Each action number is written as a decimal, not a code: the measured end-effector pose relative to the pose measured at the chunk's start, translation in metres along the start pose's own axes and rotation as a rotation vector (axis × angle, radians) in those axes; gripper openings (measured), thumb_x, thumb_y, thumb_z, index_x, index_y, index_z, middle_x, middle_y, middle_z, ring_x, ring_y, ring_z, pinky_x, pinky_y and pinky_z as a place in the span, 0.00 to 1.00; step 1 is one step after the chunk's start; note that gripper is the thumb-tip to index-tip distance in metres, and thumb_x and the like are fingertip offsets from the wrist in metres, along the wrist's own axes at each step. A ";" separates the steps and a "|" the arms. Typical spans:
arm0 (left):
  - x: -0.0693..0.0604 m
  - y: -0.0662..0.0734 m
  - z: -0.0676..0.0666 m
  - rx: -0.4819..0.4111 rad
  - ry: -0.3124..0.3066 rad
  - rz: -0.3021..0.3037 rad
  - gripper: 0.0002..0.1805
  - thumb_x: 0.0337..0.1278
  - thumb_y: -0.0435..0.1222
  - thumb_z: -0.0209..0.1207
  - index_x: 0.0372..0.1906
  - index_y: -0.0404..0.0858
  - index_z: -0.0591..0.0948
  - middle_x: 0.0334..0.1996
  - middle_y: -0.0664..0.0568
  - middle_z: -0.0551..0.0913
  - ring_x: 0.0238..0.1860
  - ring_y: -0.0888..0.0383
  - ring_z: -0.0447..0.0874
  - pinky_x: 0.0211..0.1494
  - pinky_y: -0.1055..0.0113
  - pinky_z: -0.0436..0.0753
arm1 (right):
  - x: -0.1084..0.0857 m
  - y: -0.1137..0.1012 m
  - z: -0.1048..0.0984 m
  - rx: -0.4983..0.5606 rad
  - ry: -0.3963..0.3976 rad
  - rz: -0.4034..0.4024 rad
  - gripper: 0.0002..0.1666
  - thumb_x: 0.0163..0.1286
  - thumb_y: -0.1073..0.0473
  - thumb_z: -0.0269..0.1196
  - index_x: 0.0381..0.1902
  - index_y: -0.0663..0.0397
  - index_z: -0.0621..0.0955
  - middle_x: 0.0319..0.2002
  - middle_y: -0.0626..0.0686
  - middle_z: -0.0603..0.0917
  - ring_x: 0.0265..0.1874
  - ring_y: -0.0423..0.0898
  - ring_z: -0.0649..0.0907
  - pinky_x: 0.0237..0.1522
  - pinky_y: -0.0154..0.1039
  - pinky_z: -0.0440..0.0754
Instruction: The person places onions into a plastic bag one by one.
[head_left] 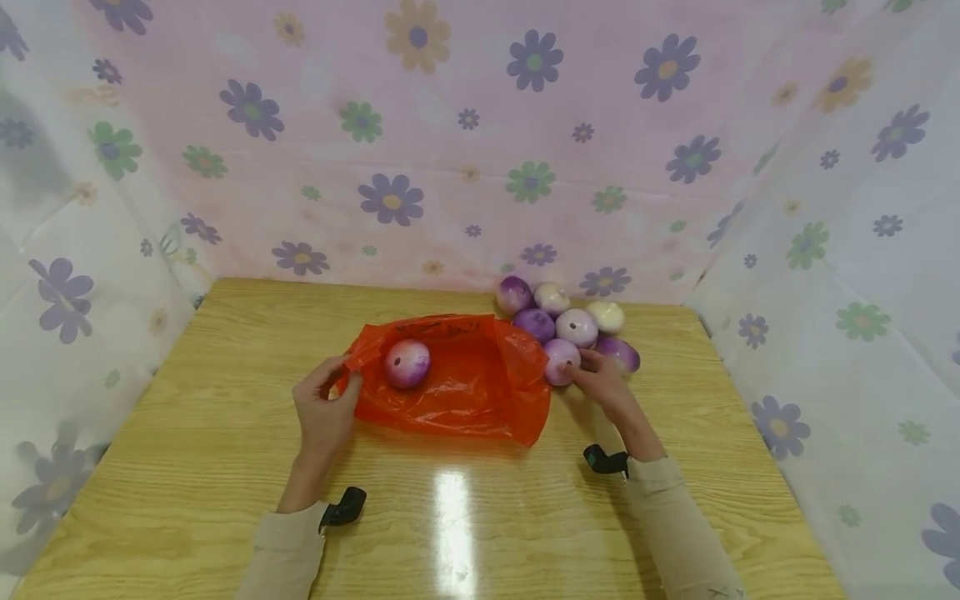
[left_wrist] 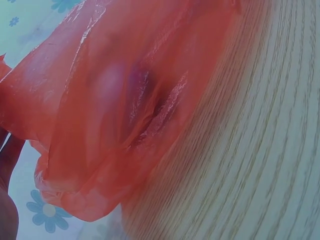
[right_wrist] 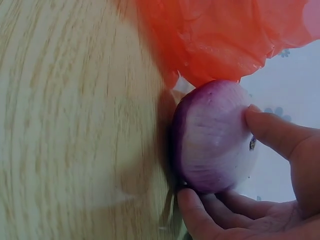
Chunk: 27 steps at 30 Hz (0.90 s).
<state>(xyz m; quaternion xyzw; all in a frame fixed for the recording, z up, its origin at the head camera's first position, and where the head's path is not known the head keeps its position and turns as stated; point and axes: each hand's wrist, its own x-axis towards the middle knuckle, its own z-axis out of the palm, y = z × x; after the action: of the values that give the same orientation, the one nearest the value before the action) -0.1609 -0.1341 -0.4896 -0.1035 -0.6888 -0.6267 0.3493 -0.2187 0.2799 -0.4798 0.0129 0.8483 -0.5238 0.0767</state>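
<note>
Crinkly red plastic bag (head_left: pixel 465 396) spread open on wood table (head_left: pixel 225 467), left edge pinched by left hand (head_left: pixel 326 408) — purple-white onion (head_left: pixel 407 364) tucked inside. Pale purple onion (head_left: pixel 560 358) gripped by right hand (head_left: pixel 606 390) just beside bag — six more onions (head_left: pixel 576 327) bunched up close.

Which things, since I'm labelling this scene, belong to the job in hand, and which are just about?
Part of the job, it seems:
- red bag, edge pinched by the left hand
- bagged onion
- near onion, gripped by the right hand
- other onions clustered behind

Just about:
- floral cloth
- black wrist devices
- wooden table, only as support
</note>
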 end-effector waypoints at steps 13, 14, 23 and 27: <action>0.006 0.033 0.005 -0.051 -0.002 0.020 0.10 0.52 0.12 0.57 0.41 0.16 0.82 0.39 0.57 0.89 0.41 0.72 0.84 0.52 0.80 0.81 | 0.000 0.002 -0.001 0.028 0.029 0.005 0.37 0.73 0.57 0.63 0.72 0.72 0.65 0.66 0.73 0.73 0.65 0.64 0.75 0.54 0.31 0.79; 0.006 0.031 0.004 -0.050 -0.001 0.023 0.11 0.52 0.12 0.57 0.41 0.16 0.82 0.38 0.56 0.89 0.41 0.72 0.84 0.52 0.80 0.81 | -0.001 0.002 -0.001 0.036 0.031 0.008 0.38 0.73 0.57 0.63 0.72 0.72 0.65 0.66 0.73 0.73 0.66 0.65 0.74 0.54 0.31 0.79; 0.001 0.002 0.001 -0.022 0.005 -0.006 0.12 0.51 0.12 0.58 0.42 0.19 0.84 0.39 0.54 0.89 0.41 0.72 0.84 0.52 0.79 0.82 | -0.007 0.002 -0.002 0.139 0.053 0.029 0.41 0.73 0.58 0.64 0.76 0.69 0.61 0.69 0.71 0.69 0.63 0.62 0.75 0.48 0.26 0.81; 0.000 0.000 0.000 -0.031 0.008 -0.015 0.12 0.51 0.12 0.58 0.42 0.19 0.83 0.39 0.60 0.88 0.40 0.71 0.83 0.51 0.80 0.81 | -0.011 0.001 -0.001 0.162 0.081 0.047 0.42 0.72 0.57 0.64 0.76 0.69 0.61 0.68 0.70 0.70 0.57 0.52 0.77 0.47 0.26 0.81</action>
<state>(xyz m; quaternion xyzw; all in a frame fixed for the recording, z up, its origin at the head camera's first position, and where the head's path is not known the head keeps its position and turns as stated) -0.1609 -0.1337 -0.4895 -0.1014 -0.6783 -0.6404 0.3458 -0.2082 0.2818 -0.4786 0.0604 0.8050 -0.5878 0.0534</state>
